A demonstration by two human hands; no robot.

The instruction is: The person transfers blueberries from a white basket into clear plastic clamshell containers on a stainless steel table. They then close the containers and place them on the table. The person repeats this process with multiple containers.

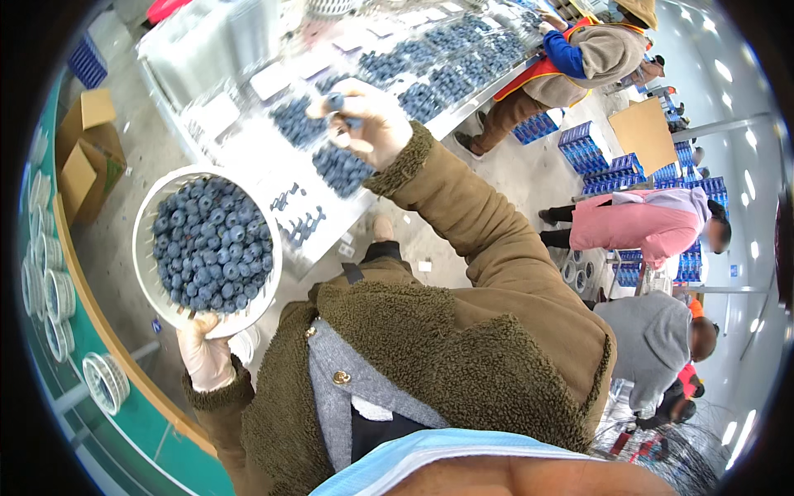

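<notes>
At 8 o'clock, the rim of a white basket is gripped from below by the left hand; the thumb is pressed against the basket, while the other fingers are mostly hidden beneath, so their exact closure cannot be told. The basket is held tilted at 9 o'clock, beside the corner of the bench, and is well filled with loose blueberries.

At 12 o'clock, the right hand is raised over the bench. A single blueberry is pinched between its bent fingers, and another dark berry seems to be tucked nearer the palm.

Beneath and beyond that hand, rows of clear trays filled with berries are spread from 11 toward 1 o'clock; in the nearest tray, only a few berries are seen. Farther off at 11 o'clock, a tall stack of clear trays is set on the bench. Between 1 and 2 o'clock, a co-worker is seen at the bench's far end.

The step in hand is judged to be the moving of berries by hand between basket and trays; the direction cannot be told. For the next move, a soft release of the pinched berry is called for, with the basket kept level enough that nothing is spilled.
</notes>
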